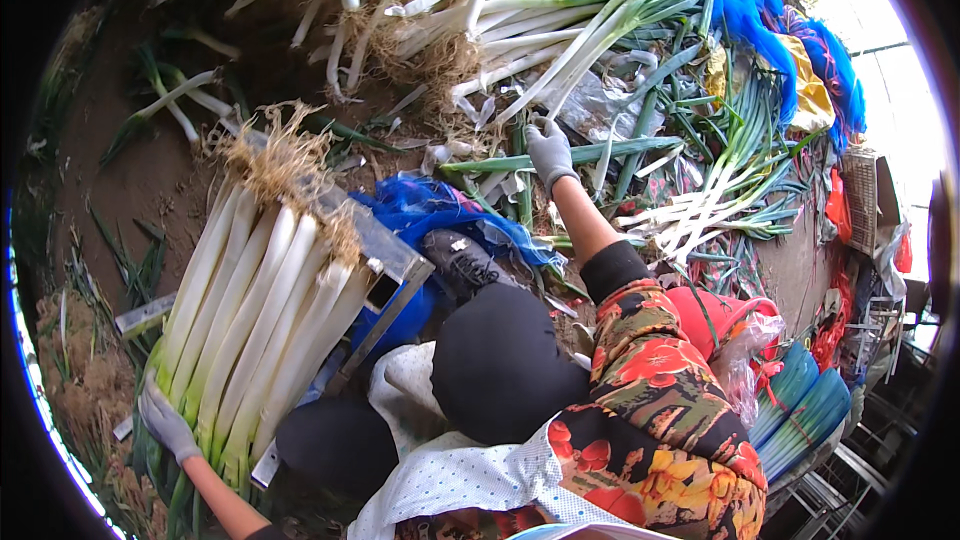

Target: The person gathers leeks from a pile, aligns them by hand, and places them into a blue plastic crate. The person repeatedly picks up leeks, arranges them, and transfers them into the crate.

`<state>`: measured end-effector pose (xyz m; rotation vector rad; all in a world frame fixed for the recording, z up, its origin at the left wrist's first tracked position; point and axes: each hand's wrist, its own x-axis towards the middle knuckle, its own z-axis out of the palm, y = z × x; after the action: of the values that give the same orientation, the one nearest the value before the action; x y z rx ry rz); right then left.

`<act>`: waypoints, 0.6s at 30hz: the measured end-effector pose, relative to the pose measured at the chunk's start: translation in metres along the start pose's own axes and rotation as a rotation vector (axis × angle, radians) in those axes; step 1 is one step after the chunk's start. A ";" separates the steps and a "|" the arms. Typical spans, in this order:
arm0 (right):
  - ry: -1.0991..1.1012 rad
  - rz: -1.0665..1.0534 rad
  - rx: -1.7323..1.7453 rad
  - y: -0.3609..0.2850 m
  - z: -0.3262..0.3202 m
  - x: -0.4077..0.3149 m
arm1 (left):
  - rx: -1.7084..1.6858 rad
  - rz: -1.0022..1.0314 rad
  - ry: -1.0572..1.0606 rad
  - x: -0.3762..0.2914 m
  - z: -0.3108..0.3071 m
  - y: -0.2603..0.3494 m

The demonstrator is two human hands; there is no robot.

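My left hand (166, 421), in a pale grey glove, holds the outer side of a row of leeks (247, 315) where white stems turn green. These leeks lie side by side on a metal frame (386, 281), their shaggy roots (277, 157) pointing away from me. My right hand (551, 151), gloved alike, reaches forward to the lower end of a slim white stalk (577, 75) at the edge of a large leek pile (517, 22). The fingertips meet that stalk end; whether they grip it is unclear. A loose green leaf (630, 151) passes beside this hand.
Blue netting (450, 210) lies around my shoe (465, 259). Thinner leeks (705, 210) lie to the right, near a red bag (712, 315). Tied leek bundles (799, 409) rest at the lower right. A crate (866, 199) stands at the right edge. Scraps litter the soil.
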<state>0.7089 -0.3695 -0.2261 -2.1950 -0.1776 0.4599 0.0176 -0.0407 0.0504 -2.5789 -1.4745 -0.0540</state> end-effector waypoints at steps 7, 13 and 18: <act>0.329 0.254 -0.165 0.006 -0.001 0.098 | -0.073 -0.085 -0.035 -0.011 -0.016 0.011; 0.187 0.215 0.191 0.059 -0.016 0.166 | -0.104 -0.061 -0.062 -0.006 -0.015 0.004; 0.546 0.491 -0.316 0.068 -0.087 0.147 | -0.086 -0.092 -0.081 -0.019 -0.016 -0.010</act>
<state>0.8756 -0.4333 -0.2701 -2.5863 0.6332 0.0768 0.0002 -0.0541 0.0655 -2.6076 -1.6542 -0.0251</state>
